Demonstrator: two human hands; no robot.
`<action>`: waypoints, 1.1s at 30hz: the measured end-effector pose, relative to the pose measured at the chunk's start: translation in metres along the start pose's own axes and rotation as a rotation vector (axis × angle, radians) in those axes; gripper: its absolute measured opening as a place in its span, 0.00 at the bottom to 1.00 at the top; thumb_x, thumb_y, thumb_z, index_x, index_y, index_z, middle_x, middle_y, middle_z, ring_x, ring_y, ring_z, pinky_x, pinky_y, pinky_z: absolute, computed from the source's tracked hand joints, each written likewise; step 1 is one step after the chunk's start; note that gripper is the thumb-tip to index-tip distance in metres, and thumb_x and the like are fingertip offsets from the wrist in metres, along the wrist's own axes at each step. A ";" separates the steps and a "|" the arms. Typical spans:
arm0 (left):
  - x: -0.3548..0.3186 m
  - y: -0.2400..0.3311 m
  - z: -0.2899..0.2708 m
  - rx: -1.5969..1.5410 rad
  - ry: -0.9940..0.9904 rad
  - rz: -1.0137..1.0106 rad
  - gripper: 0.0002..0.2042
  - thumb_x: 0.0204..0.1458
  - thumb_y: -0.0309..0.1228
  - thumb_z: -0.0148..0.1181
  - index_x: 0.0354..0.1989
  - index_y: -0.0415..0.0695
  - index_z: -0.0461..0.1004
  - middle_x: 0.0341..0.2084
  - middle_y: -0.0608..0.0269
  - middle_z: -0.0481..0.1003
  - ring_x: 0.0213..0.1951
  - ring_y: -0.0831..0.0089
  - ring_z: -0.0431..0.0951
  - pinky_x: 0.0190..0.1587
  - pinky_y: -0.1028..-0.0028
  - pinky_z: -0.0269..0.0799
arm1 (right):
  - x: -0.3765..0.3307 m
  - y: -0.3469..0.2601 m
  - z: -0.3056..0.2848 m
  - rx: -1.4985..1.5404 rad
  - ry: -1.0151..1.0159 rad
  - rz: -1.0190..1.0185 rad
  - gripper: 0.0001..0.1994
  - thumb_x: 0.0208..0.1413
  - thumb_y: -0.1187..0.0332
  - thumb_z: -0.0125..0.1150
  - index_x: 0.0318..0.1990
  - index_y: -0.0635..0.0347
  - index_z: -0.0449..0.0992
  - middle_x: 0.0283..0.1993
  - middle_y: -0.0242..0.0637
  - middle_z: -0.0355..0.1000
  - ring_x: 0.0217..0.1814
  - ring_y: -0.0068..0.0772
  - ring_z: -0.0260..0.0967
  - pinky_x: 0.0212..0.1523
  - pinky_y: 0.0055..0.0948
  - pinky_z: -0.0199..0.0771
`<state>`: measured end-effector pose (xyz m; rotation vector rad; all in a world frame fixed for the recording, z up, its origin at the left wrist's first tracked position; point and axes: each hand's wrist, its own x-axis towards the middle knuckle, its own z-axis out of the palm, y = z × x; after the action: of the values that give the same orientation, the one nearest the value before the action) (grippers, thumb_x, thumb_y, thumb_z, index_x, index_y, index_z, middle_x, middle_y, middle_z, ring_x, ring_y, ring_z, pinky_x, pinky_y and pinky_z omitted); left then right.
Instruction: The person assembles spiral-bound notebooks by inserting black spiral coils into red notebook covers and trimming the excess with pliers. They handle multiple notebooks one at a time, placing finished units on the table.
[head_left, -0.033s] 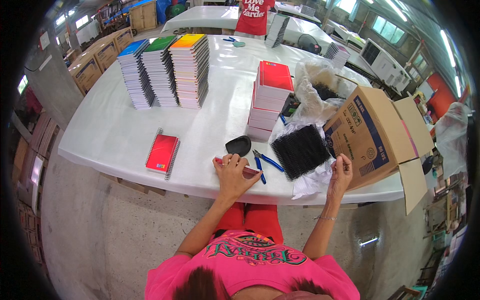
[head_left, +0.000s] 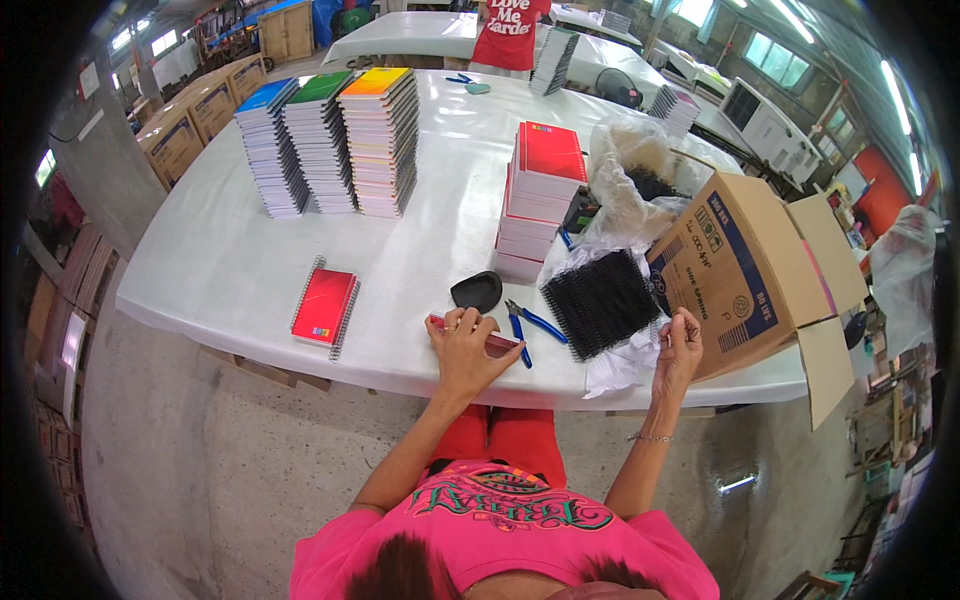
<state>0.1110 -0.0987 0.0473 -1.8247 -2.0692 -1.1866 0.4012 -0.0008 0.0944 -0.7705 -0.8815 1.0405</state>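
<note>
My left hand (head_left: 465, 355) is closed over a small red-covered notebook (head_left: 503, 346), held on its edge near the table's front. My right hand (head_left: 680, 345) has its fingers pinched together beside the pile of black binding coils (head_left: 602, 303). Whatever sits in that pinch is too small to make out. Blue-handled pliers (head_left: 528, 325) lie open between the notebook and the coils. Just beyond my left hand is a black, rounded pad-like piece (head_left: 477, 291). A red spiral notebook (head_left: 325, 308) lies flat farther left, with wire along its edges.
Stacks of blue (head_left: 270, 150), green (head_left: 320, 145) and yellow (head_left: 378, 140) notebooks stand at the far left. A tall red-topped stack (head_left: 540, 200) rises mid-table. On the right, an open cardboard box (head_left: 725, 270) leans by a plastic bag (head_left: 640, 160). A person in red (head_left: 508, 38) stands beyond.
</note>
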 end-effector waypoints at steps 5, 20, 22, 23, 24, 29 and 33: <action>0.000 -0.003 0.001 -0.040 -0.005 0.002 0.20 0.36 0.54 0.73 0.28 0.51 0.78 0.35 0.68 0.69 0.49 0.63 0.67 0.58 0.36 0.49 | -0.024 -0.002 0.032 0.011 -0.185 0.113 0.10 0.65 0.65 0.59 0.46 0.61 0.77 0.36 0.30 0.72 0.35 0.21 0.68 0.42 0.25 0.72; 0.006 -0.010 -0.009 -0.208 -0.075 0.010 0.17 0.38 0.52 0.72 0.30 0.54 0.83 0.33 0.73 0.71 0.47 0.68 0.68 0.59 0.43 0.45 | -0.088 0.067 0.088 -0.801 -0.713 -0.214 0.10 0.58 0.74 0.59 0.47 0.64 0.77 0.35 0.41 0.73 0.31 0.30 0.68 0.34 0.28 0.67; 0.005 -0.012 -0.008 -0.207 -0.072 0.009 0.17 0.38 0.52 0.72 0.29 0.53 0.83 0.33 0.72 0.71 0.48 0.68 0.68 0.59 0.43 0.45 | -0.088 0.062 0.091 -0.852 -0.749 -0.200 0.10 0.57 0.74 0.60 0.46 0.64 0.77 0.36 0.43 0.74 0.31 0.33 0.68 0.34 0.29 0.67; 0.004 -0.012 -0.008 -0.206 -0.068 0.006 0.17 0.38 0.52 0.72 0.29 0.53 0.83 0.33 0.72 0.72 0.48 0.68 0.68 0.59 0.43 0.45 | -0.089 0.059 0.093 -0.851 -0.735 -0.182 0.10 0.57 0.74 0.60 0.45 0.63 0.78 0.36 0.42 0.74 0.31 0.33 0.68 0.34 0.30 0.67; 0.004 -0.013 -0.008 -0.205 -0.066 0.005 0.17 0.38 0.52 0.72 0.29 0.53 0.83 0.34 0.72 0.72 0.48 0.68 0.68 0.60 0.43 0.45 | -0.090 0.056 0.094 -0.850 -0.719 -0.163 0.10 0.56 0.74 0.60 0.45 0.63 0.78 0.35 0.42 0.74 0.31 0.34 0.68 0.34 0.30 0.67; 0.005 -0.013 -0.006 -0.246 -0.070 -0.004 0.16 0.36 0.49 0.74 0.30 0.53 0.83 0.32 0.73 0.71 0.50 0.65 0.66 0.60 0.42 0.44 | -0.087 0.055 0.094 -0.836 -0.695 -0.240 0.09 0.56 0.75 0.61 0.44 0.63 0.79 0.34 0.42 0.73 0.31 0.36 0.69 0.34 0.31 0.67; 0.004 -0.012 -0.008 -0.230 -0.069 0.001 0.17 0.37 0.50 0.73 0.30 0.53 0.83 0.33 0.73 0.72 0.50 0.67 0.67 0.60 0.43 0.44 | -0.087 0.053 0.096 -0.862 -0.692 -0.312 0.09 0.54 0.75 0.62 0.43 0.62 0.79 0.34 0.42 0.73 0.33 0.36 0.70 0.36 0.31 0.68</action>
<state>0.0963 -0.1001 0.0497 -1.9901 -2.0394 -1.4336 0.2737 -0.0541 0.0707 -0.9355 -2.0498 0.6104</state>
